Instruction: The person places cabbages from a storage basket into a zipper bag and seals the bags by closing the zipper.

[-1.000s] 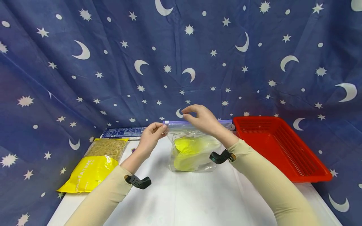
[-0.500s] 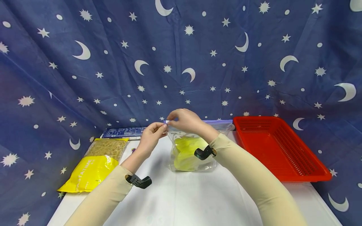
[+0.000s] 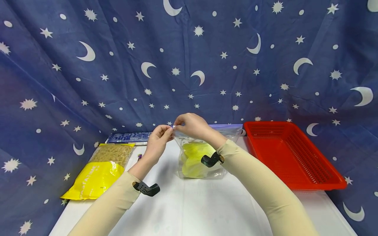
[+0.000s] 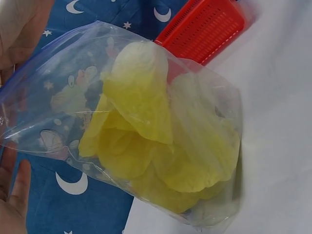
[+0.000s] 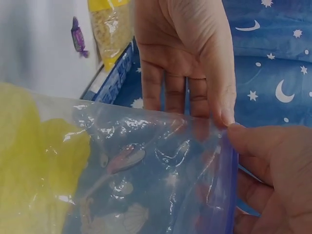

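A clear zip bag (image 3: 231, 132) with a purple strip (image 3: 225, 126) along its top stands upright on the white table. Pale yellow and white leaves (image 4: 131, 131), like napa cabbage, fill its lower part. My left hand (image 3: 156, 144) pinches the bag's top left corner between thumb and fingers. At that same corner the thumb and forefinger of my right hand (image 3: 195, 126) pinch the end of the strip, where a bit of the white slider shows. In the right wrist view the two thumbs meet at the bag's corner. The right forearm covers part of the leaves in the head view.
To the left lies a yellow pasta bag (image 3: 98, 173), with a flat blue package (image 3: 128, 138) behind it. A small purple wrapped candy (image 5: 78, 36) lies near them. A red plastic basket (image 3: 277, 160) sits on the right. A star-patterned blue curtain (image 3: 177, 42) hangs behind the table.
My right hand has moved left along the bag's top to its left corner and now pinches the strip's slider end. The left hand has kept its hold on the corner.
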`<action>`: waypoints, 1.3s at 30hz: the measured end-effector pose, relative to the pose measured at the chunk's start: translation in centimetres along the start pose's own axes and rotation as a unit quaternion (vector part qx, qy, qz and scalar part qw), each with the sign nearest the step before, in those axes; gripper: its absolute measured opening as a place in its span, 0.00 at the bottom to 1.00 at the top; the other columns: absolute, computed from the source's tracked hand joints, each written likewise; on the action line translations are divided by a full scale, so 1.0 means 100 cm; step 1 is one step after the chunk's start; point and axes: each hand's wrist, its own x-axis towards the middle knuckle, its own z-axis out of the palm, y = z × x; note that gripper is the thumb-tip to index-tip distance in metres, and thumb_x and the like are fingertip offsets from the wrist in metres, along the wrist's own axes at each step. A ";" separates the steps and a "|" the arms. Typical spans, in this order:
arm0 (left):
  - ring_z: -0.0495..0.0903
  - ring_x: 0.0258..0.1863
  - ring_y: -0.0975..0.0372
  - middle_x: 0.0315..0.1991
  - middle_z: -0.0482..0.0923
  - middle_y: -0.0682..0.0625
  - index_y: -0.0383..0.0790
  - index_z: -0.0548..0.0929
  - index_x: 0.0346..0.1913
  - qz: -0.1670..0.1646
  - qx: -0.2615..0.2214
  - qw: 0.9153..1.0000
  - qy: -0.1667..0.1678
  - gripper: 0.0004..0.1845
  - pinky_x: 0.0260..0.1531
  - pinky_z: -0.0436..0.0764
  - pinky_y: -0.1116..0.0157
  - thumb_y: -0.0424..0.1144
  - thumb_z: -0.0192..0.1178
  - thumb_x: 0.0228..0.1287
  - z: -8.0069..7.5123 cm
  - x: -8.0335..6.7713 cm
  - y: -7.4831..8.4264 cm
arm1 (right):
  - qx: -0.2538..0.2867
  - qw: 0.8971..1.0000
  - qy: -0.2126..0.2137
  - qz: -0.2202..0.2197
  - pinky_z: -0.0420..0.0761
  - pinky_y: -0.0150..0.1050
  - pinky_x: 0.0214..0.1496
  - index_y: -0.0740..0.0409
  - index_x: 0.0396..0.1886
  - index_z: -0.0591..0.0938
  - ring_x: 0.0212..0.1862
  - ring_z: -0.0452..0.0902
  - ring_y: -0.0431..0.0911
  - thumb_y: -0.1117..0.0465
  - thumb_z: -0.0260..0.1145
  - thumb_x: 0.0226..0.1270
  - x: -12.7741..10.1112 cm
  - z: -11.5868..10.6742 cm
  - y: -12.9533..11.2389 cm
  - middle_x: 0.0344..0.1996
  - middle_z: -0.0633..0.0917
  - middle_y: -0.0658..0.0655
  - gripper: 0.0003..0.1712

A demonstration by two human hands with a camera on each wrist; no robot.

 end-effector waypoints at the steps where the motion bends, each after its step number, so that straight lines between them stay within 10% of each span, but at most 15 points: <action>1: 0.79 0.46 0.58 0.44 0.77 0.45 0.30 0.75 0.53 0.004 0.005 1.000 -0.001 0.13 0.56 0.83 0.60 0.39 0.56 0.79 0.000 0.000 0.000 | -0.002 1.000 0.000 -0.001 0.83 0.40 0.49 0.51 0.45 0.90 0.44 0.82 0.42 0.53 0.69 0.73 0.000 0.000 0.000 0.41 0.88 0.47 0.09; 12: 0.74 0.44 0.58 0.44 0.73 0.46 0.32 0.75 0.49 0.070 0.075 0.995 0.017 0.08 0.50 0.79 0.68 0.36 0.54 0.80 0.009 -0.002 0.002 | -0.061 0.997 -0.008 -0.036 0.81 0.39 0.41 0.48 0.45 0.88 0.40 0.77 0.42 0.54 0.66 0.74 -0.006 -0.001 -0.001 0.39 0.86 0.45 0.08; 28: 0.74 0.46 0.55 0.44 0.73 0.43 0.32 0.75 0.51 0.052 0.073 0.996 0.013 0.13 0.57 0.79 0.49 0.42 0.54 0.80 0.007 -0.002 0.001 | -0.013 1.000 0.024 -0.015 0.81 0.38 0.46 0.47 0.40 0.87 0.42 0.78 0.41 0.51 0.68 0.72 -0.005 0.003 0.009 0.37 0.85 0.44 0.07; 39: 0.74 0.46 0.57 0.43 0.73 0.46 0.33 0.75 0.50 0.058 0.072 0.996 0.018 0.09 0.47 0.80 0.65 0.38 0.54 0.80 0.010 -0.005 0.003 | -0.035 0.998 0.033 -0.043 0.79 0.38 0.38 0.45 0.37 0.86 0.37 0.76 0.41 0.53 0.67 0.71 -0.006 0.005 0.008 0.31 0.83 0.43 0.05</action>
